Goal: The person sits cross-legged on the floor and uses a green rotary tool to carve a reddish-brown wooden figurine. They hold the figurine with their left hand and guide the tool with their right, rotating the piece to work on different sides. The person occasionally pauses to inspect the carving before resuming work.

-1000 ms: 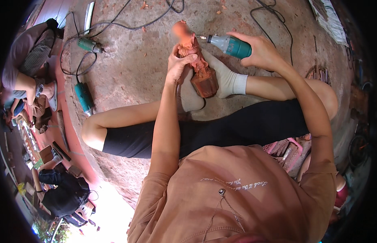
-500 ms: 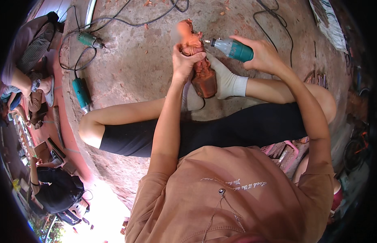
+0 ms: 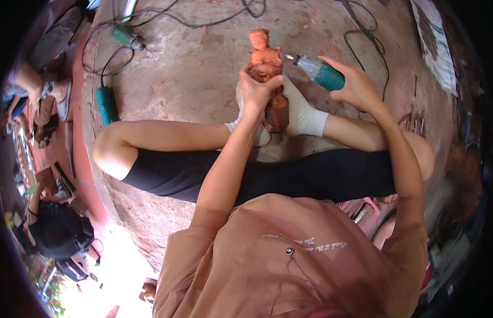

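A reddish-brown carved wooden figurine [image 3: 266, 57] stands between my socked feet, its base lower and nearer to me. My left hand [image 3: 258, 91] is wrapped round its middle, the thumb across the front. On the right, my right hand [image 3: 356, 85] grips a green and grey rotary tool [image 3: 321, 73], fingers along its body. The thin metal bit of the tool points left at the figurine's upper side, at shoulder height. Whether the bit touches the wood I cannot tell.
Two more green power tools, one [image 3: 127, 37] farther off and one [image 3: 105, 105] by my left knee, lie on the concrete slab [image 3: 177, 69]. Black cables [image 3: 204, 25] curl along the far side. Slim hand tools [image 3: 413, 124] rest beside my right knee. Other people [image 3: 58, 233] sit at the left.
The figurine has turned and now shows its head and front more plainly, a little farther right in view. My right hand and the rotary tool have shifted slightly right and nearer.
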`<action>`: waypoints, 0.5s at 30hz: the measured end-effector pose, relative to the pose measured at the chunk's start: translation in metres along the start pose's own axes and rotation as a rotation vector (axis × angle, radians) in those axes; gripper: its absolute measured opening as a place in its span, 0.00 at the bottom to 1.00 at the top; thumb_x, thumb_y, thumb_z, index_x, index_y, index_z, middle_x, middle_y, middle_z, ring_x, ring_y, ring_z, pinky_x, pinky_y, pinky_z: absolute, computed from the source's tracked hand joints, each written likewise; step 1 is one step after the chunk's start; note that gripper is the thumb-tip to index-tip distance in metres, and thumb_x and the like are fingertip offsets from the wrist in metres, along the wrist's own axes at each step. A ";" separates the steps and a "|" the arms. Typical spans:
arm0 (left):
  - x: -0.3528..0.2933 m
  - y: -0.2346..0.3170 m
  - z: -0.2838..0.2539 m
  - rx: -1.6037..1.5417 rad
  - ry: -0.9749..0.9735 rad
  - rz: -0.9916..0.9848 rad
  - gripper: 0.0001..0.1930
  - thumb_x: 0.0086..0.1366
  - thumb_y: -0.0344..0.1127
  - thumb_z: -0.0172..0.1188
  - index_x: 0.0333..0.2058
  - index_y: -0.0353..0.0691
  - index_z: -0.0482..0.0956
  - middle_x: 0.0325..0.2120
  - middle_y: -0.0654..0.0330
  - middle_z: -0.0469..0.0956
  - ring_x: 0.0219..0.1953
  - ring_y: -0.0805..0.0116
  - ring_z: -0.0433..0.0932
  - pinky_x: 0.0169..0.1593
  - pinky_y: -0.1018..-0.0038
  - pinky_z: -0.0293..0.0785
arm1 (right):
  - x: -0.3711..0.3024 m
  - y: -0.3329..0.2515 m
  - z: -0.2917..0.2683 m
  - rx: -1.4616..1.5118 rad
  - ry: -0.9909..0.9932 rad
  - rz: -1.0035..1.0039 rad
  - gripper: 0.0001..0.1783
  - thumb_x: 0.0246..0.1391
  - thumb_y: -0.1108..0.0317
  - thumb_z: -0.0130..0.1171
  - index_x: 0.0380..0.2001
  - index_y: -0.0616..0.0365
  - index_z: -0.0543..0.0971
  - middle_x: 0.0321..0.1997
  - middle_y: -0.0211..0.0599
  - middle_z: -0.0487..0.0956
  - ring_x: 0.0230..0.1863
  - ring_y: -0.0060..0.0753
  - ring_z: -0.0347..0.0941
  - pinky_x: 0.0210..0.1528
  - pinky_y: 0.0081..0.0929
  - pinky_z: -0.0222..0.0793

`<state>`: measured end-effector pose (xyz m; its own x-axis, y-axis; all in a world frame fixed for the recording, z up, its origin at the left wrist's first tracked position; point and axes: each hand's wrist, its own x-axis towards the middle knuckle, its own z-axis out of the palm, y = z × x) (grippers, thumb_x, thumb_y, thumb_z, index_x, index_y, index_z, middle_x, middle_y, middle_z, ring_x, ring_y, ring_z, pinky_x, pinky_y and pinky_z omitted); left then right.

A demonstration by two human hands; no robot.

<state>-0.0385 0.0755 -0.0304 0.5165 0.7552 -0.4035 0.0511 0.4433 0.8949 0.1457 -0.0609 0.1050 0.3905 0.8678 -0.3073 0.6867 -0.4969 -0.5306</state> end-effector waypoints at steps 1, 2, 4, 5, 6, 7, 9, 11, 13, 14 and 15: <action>0.011 -0.014 -0.006 0.120 -0.016 -0.003 0.45 0.44 0.29 0.78 0.58 0.28 0.59 0.51 0.48 0.71 0.51 0.61 0.75 0.53 0.67 0.76 | -0.001 0.000 0.000 0.015 0.011 0.002 0.45 0.29 0.67 0.62 0.60 0.40 0.72 0.28 0.49 0.78 0.29 0.50 0.76 0.35 0.38 0.69; 0.017 -0.016 -0.014 0.102 -0.091 -0.037 0.43 0.45 0.28 0.78 0.57 0.28 0.61 0.50 0.49 0.72 0.50 0.61 0.76 0.53 0.67 0.76 | 0.000 -0.001 0.000 0.013 0.009 -0.001 0.45 0.29 0.67 0.62 0.61 0.40 0.72 0.29 0.49 0.78 0.30 0.51 0.76 0.35 0.38 0.69; 0.021 -0.013 -0.024 0.068 -0.212 -0.081 0.40 0.45 0.26 0.77 0.56 0.28 0.63 0.48 0.51 0.74 0.49 0.61 0.77 0.53 0.66 0.77 | -0.001 -0.001 -0.002 0.007 0.006 -0.001 0.45 0.29 0.67 0.62 0.61 0.40 0.72 0.31 0.51 0.79 0.31 0.51 0.76 0.37 0.38 0.70; 0.022 -0.006 -0.025 0.051 -0.258 -0.091 0.39 0.45 0.25 0.77 0.55 0.28 0.64 0.48 0.51 0.75 0.49 0.61 0.77 0.54 0.66 0.76 | -0.001 0.003 -0.002 -0.003 0.014 -0.015 0.45 0.29 0.67 0.63 0.61 0.40 0.72 0.31 0.51 0.79 0.31 0.51 0.76 0.37 0.38 0.70; 0.021 -0.001 -0.026 0.035 -0.306 -0.102 0.38 0.46 0.24 0.76 0.55 0.28 0.64 0.47 0.52 0.76 0.48 0.61 0.78 0.54 0.66 0.76 | -0.001 0.008 0.001 -0.013 0.024 -0.027 0.45 0.29 0.67 0.63 0.61 0.40 0.72 0.31 0.51 0.79 0.31 0.52 0.76 0.37 0.38 0.70; 0.023 -0.006 -0.028 -0.017 -0.300 -0.086 0.40 0.44 0.25 0.77 0.55 0.29 0.65 0.47 0.52 0.76 0.48 0.61 0.78 0.54 0.66 0.76 | 0.000 0.010 0.002 -0.022 0.037 -0.038 0.45 0.29 0.67 0.63 0.61 0.40 0.72 0.32 0.51 0.79 0.31 0.52 0.76 0.38 0.38 0.70; 0.026 -0.023 -0.031 -0.118 -0.291 -0.058 0.42 0.41 0.28 0.79 0.55 0.29 0.65 0.46 0.51 0.77 0.48 0.61 0.78 0.54 0.66 0.76 | 0.003 0.008 0.001 -0.018 0.012 -0.031 0.46 0.29 0.67 0.63 0.61 0.40 0.71 0.32 0.51 0.79 0.31 0.51 0.76 0.38 0.37 0.70; 0.025 -0.021 -0.028 0.180 -0.188 0.062 0.46 0.35 0.37 0.82 0.52 0.29 0.66 0.42 0.49 0.79 0.46 0.55 0.79 0.51 0.65 0.76 | 0.002 0.009 0.001 -0.009 0.012 -0.025 0.46 0.29 0.67 0.63 0.62 0.39 0.71 0.32 0.51 0.79 0.31 0.51 0.76 0.39 0.37 0.70; 0.017 -0.012 -0.021 0.434 -0.080 0.131 0.48 0.32 0.43 0.83 0.50 0.30 0.65 0.40 0.47 0.79 0.45 0.51 0.79 0.49 0.63 0.76 | 0.001 0.010 0.003 0.002 0.032 -0.033 0.46 0.29 0.67 0.62 0.62 0.40 0.71 0.33 0.51 0.79 0.31 0.50 0.76 0.39 0.36 0.71; 0.004 0.003 -0.011 0.539 -0.027 0.142 0.47 0.33 0.44 0.83 0.49 0.31 0.64 0.41 0.46 0.78 0.45 0.50 0.79 0.48 0.61 0.76 | 0.000 0.011 0.002 0.007 0.042 -0.036 0.46 0.30 0.67 0.62 0.62 0.40 0.71 0.34 0.51 0.80 0.32 0.50 0.77 0.39 0.36 0.71; -0.003 0.010 -0.003 0.643 0.027 0.153 0.47 0.33 0.46 0.83 0.48 0.31 0.63 0.42 0.45 0.77 0.45 0.49 0.79 0.47 0.60 0.76 | 0.000 0.013 0.001 0.011 0.051 -0.038 0.46 0.30 0.67 0.62 0.62 0.40 0.71 0.34 0.51 0.80 0.32 0.50 0.77 0.40 0.36 0.71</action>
<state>-0.0425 0.0791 -0.0212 0.5375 0.8022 -0.2600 0.4835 -0.0405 0.8744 0.1534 -0.0672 0.0972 0.3953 0.8850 -0.2459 0.6948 -0.4632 -0.5501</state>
